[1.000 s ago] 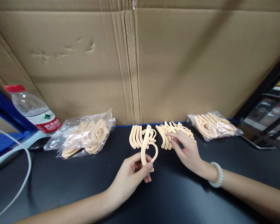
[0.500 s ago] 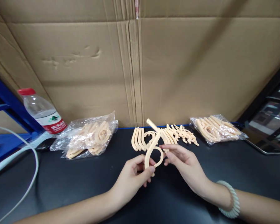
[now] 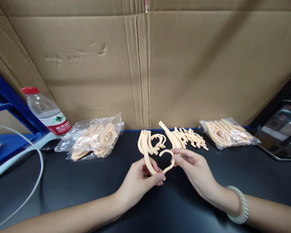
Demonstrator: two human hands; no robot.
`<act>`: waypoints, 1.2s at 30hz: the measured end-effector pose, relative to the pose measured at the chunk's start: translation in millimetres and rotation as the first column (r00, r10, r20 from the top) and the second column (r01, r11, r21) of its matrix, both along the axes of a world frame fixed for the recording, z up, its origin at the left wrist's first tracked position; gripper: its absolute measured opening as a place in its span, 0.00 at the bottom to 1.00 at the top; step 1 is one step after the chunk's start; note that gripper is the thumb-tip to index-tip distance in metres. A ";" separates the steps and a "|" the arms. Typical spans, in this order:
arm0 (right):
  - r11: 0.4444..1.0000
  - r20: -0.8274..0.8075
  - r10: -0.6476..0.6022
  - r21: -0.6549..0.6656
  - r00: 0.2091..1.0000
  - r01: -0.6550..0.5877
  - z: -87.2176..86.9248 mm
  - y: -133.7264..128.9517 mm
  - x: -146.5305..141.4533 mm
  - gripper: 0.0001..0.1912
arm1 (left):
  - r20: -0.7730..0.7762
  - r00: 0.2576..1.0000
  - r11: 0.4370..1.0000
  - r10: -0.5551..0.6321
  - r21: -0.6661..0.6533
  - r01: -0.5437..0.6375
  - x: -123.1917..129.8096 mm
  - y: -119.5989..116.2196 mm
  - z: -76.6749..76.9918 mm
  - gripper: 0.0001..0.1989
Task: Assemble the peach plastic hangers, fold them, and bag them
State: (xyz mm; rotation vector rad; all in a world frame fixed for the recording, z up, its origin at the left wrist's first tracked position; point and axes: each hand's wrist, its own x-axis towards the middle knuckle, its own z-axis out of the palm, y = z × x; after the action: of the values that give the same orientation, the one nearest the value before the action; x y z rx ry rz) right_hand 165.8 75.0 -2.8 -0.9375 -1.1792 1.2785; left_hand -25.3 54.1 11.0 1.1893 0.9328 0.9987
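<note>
My left hand (image 3: pixel 145 176) is closed on the lower end of a curved beige hanger arm (image 3: pixel 147 158), which points up and away. Its thumb also covers the lower end of a hanger hook (image 3: pixel 169 165). With thumb and forefinger, my right hand (image 3: pixel 192 165) pinches the hook's right side. A second hanger arm (image 3: pixel 167 131) rises behind the right fingers; its lower end is hidden, so I cannot tell whether that hand grips it too. Beyond lie several loose arms (image 3: pixel 141 145) and hooks (image 3: pixel 196 138).
Clear plastic bags of similar pieces lie at left (image 3: pixel 94 139) and right (image 3: pixel 228 132). A red-capped bottle (image 3: pixel 48 113) and a white cable (image 3: pixel 40 165) are at left. A cardboard wall (image 3: pixel 99 64) stands behind the black table (image 3: pixel 87 187).
The hook has turned out to the right, away from the arm in my left hand. That arm now leans left, and my right fingers have come onto the hook.
</note>
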 end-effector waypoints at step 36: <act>0.935 -0.125 0.323 -0.109 0.938 -0.337 2.6 -6.8 -6.4 0.13 | 0.047 0.995 0.996 -0.087 -0.018 0.088 -6.5 12.0 7.2 0.07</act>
State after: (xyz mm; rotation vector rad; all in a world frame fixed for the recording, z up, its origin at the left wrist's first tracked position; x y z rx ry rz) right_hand 159.4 68.2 -0.2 -0.7727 -1.2166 1.6716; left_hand -31.8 66.1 18.3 1.1757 0.8456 0.9407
